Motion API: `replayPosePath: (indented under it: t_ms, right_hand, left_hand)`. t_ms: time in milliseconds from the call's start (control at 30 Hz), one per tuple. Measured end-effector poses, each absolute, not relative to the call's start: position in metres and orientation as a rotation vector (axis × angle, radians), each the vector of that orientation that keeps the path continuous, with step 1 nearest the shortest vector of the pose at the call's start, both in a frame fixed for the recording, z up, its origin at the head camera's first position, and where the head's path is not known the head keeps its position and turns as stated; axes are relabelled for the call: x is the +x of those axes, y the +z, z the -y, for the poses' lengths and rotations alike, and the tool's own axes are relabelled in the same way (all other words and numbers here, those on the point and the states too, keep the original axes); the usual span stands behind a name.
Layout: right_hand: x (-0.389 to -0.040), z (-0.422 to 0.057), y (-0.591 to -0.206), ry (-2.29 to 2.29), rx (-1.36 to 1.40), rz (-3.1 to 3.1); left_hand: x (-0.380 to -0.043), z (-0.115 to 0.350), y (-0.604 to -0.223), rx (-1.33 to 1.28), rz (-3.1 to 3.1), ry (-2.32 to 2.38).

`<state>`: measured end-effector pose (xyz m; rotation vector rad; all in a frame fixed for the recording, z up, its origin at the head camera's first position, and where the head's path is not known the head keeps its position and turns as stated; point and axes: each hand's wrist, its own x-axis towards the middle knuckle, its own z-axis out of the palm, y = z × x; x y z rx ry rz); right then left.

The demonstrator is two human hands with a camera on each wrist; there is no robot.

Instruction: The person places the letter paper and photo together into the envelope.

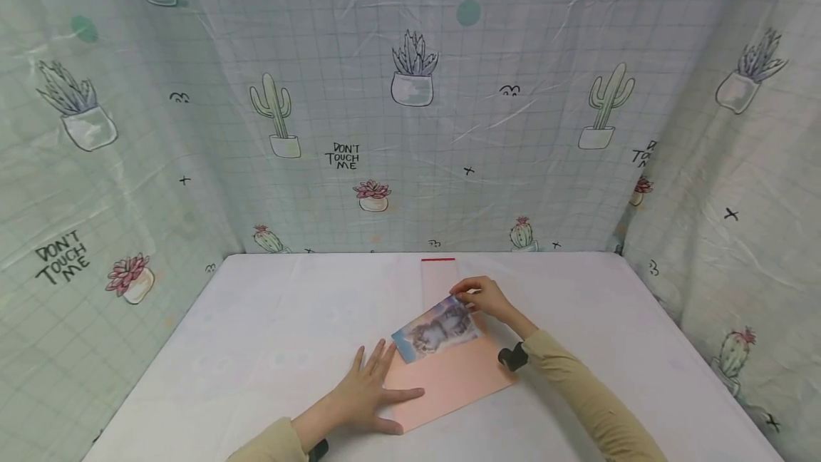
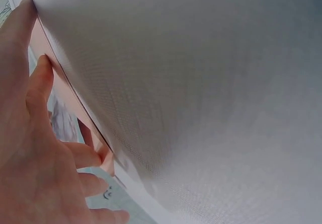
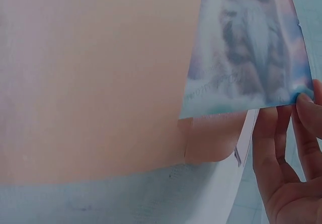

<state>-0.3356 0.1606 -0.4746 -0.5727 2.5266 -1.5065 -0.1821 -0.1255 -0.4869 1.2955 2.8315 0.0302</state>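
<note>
A pink paper envelope [image 1: 449, 387] lies at a slant on the white table, with a rounded flap [image 3: 214, 138] at its far end in the right wrist view. My left hand [image 1: 365, 394] rests with spread fingers at its left edge, thumb and forefinger touching the paper. My right hand [image 1: 487, 298] pinches the upper right corner of a picture card [image 1: 436, 334] between thumb and fingers. The card shows fluffy kittens on a bluish ground. It is over the far part of the envelope and hides some of it.
A clear plastic sleeve [image 1: 438, 280] with a red strip along its far edge lies on the white table [image 1: 288, 319] behind the envelope. Curtains [image 1: 474, 127] printed with cacti stand behind the table and at both sides.
</note>
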Motion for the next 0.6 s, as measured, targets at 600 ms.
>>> replayPosePath:
  t_ms: [600]
  right_hand:
    - [-0.33,-0.175,-0.469,-1.304,-0.757,-2.427]
  left_hand:
    - [-0.184,0.126,-0.488,1.261,-2.822,0.015]
